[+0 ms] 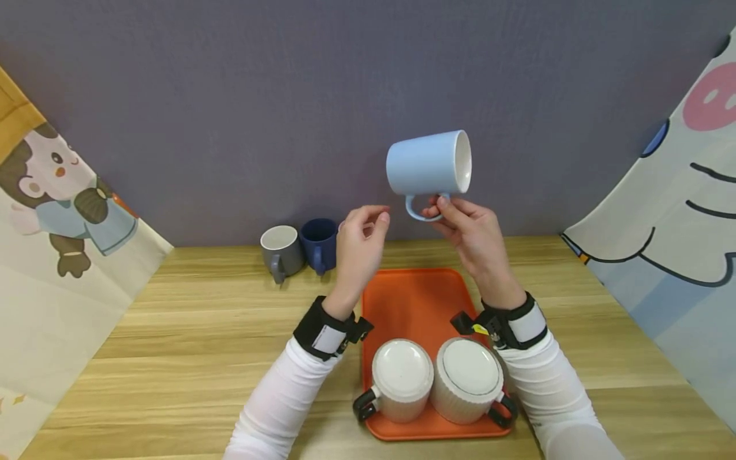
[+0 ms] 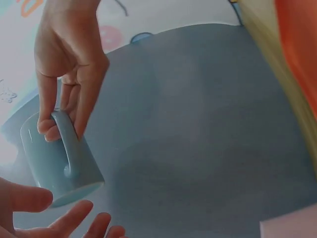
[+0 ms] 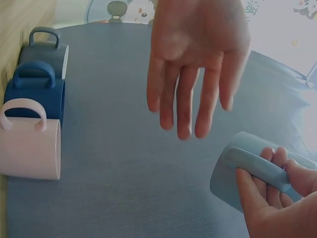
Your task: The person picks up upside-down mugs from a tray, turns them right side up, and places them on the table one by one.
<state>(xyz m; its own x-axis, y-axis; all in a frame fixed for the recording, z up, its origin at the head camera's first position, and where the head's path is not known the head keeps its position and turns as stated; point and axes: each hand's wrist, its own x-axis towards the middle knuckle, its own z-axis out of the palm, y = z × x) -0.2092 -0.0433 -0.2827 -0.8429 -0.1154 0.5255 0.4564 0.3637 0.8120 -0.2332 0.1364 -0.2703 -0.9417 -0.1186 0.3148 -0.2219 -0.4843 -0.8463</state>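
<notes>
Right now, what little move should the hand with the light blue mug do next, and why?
Probably turn the light blue ceramic mug mouth-down and lower it onto the bare part of the orange plastic tray. The right hand holds it sideways by the handle, and two white mugs already sit upside down there.

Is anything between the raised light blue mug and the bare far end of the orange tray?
Nothing visible. The right hand holds the light blue mug by its handle above the orange tray, whose far end is bare; two upturned white mugs fill its near end.
</notes>
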